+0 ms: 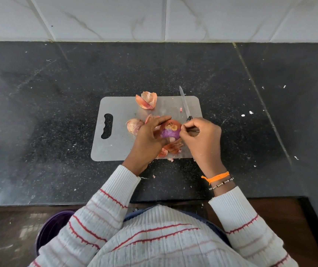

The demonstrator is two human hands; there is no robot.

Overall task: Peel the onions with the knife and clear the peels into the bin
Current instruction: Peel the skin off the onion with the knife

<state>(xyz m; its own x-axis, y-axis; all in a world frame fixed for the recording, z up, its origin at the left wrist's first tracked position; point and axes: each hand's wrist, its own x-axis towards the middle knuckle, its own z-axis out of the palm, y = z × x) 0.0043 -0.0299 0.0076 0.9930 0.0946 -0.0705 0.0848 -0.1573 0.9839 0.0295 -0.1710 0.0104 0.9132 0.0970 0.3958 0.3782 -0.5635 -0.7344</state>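
Speckled black stone counter point(38, 112) – polished; matt grey plastic board point(119, 151) at centre; papery dry peels point(147, 100) at 12 o'clock; shiny metal knife blade point(184, 103) at 1 o'clock.

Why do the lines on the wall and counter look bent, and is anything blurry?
In the head view, the wide lens bends the wall tiles and counter outward near the edges. The light is soft, with a dull shine on the counter. The onion, both hands and cutting board look sharp.
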